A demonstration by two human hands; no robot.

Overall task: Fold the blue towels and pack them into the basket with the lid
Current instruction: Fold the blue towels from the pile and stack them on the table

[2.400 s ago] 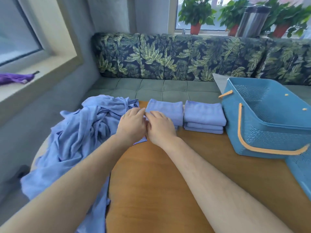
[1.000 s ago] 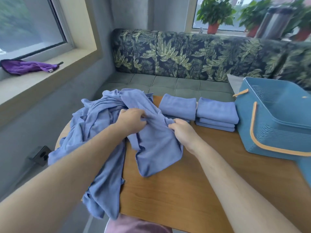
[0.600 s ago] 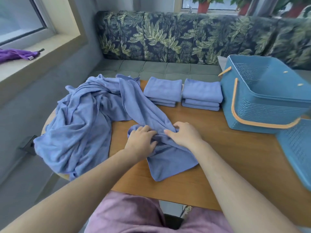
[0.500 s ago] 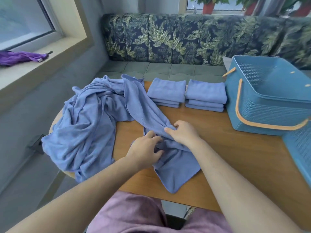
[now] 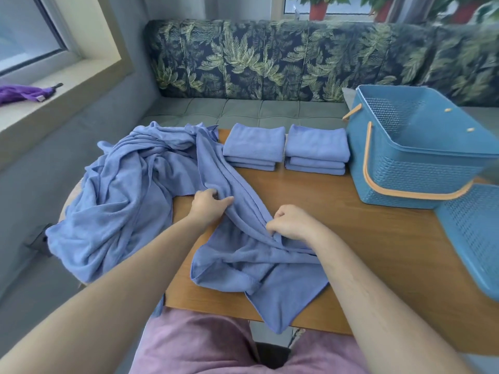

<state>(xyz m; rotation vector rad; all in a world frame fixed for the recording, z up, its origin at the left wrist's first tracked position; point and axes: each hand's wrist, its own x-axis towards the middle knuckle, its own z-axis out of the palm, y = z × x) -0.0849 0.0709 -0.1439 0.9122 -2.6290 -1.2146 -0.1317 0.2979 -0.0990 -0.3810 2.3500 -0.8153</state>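
A long unfolded blue towel lies crumpled across the middle of the wooden table, one corner hanging over the near edge. My left hand pinches a fold of it further up. My right hand grips a bunched fold closer to me. A heap of unfolded blue towels covers the table's left end. Two stacks of folded blue towels sit side by side at the far edge. The blue basket with orange handles stands open at the right.
The basket's blue lid lies flat on the table at the right edge. A leaf-patterned bench runs behind the table. A purple cloth lies on the windowsill at left. Potted plants stand on the far sill.
My hands pulled one towel out of the heap toward me. They have now moved apart along it: the left hand went up the towel, the right hand stayed on the bunched fold.
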